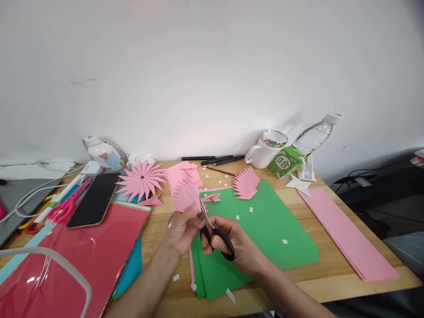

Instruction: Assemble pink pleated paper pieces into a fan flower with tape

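Between its thumb and fingers, my left hand (pixel 182 229) pinches a pleated pink paper fan (pixel 186 196). My right hand (pixel 233 236) grips black-handled scissors (pixel 225 243), whose blades point up and lie against the fan's right edge. Whether the blades are cutting the paper I cannot make out. Both hands are above the left edge of a stack of green paper (pixel 265 229). Another pleated pink fan (pixel 247 182) rests at the back of that stack. Behind the left hand lie a round pink paper rosette (pixel 142 177) and folded pink pieces (pixel 188 174).
A phone (pixel 94 198), pink scissors (pixel 69 203) and a red plastic-covered pack (pixel 82 251) lie at the left. Along the wall are a white bottle (pixel 104 153), pens (pixel 198 158), a mug (pixel 265 152), a green box (pixel 285 162) and a water bottle (pixel 314 136). Pink strips (pixel 347 234) lie right.
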Demonstrator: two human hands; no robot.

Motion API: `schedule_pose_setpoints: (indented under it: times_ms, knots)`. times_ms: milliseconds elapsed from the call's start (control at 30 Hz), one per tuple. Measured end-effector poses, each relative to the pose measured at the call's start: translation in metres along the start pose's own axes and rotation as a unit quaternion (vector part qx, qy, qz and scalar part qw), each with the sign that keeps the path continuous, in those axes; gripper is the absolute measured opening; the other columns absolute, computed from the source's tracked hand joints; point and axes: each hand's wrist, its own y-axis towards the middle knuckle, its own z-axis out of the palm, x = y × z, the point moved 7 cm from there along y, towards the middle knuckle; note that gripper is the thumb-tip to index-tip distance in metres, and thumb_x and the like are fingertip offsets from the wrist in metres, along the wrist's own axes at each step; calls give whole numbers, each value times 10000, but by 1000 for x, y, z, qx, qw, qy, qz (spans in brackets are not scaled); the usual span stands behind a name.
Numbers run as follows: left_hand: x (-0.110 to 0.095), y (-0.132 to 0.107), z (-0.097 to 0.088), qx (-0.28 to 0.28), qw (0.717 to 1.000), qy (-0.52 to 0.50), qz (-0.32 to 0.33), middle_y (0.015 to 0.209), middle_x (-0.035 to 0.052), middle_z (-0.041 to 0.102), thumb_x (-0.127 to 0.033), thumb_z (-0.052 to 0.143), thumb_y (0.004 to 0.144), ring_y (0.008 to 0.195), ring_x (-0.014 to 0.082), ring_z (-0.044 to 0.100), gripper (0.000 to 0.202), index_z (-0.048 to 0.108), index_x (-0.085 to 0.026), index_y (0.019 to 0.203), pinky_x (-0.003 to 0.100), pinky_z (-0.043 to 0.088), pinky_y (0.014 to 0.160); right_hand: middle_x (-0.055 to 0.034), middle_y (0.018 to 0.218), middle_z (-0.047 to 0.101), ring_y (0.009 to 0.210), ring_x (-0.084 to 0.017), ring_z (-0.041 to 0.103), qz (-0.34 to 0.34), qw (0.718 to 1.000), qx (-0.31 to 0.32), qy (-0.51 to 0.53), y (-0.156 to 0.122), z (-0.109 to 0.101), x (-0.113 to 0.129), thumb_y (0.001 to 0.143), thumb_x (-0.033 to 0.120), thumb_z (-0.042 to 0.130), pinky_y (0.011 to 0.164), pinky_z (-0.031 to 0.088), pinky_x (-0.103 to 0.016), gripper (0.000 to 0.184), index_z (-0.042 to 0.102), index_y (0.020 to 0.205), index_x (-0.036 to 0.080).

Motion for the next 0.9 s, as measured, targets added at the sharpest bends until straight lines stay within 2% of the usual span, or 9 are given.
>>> schedule_pose_setpoints:
  times_ms: [167,333,533,700,900]
  knots:
    - [3,1,-1,-2,1000,-6,-9,640,28,659,-302,879,464,622,152,599,313,684,-134,642,262,498,613,8,690,580,608,-104,538,-6,1000,-3,-3,0,0,-1,706,609,705,642,438,-249,503,582,888,156]
    - [4,-1,0,-6,999,-28,-18,637,25,665,-245,871,483,624,148,618,273,674,-135,637,251,512,620,21,643,559,563,-91,490,-23,999,-14,-32,0,-2,-2,723,589,702,580,414,-226,465,571,850,162]
    - [4,-3,3,-26,999,-27,-19,596,6,648,-255,909,395,621,134,618,346,676,-135,620,222,515,603,35,631,530,557,-83,459,-52,998,-14,-37,1,1,-2,760,539,692,552,390,-207,404,558,851,169]
    - [2,-3,6,-20,1000,-12,-19,589,3,638,-272,913,375,550,100,579,367,662,-130,601,193,463,516,55,596,487,520,-68,413,-39,997,-30,-54,1,1,-3,767,505,692,520,371,-191,368,547,820,172]
    - [3,-1,4,-10,1000,4,-9,603,-4,632,-316,894,436,545,93,570,357,651,-130,621,203,456,521,66,566,468,497,-72,398,-25,996,-58,-66,2,2,-5,710,548,719,505,377,-200,413,553,802,181]
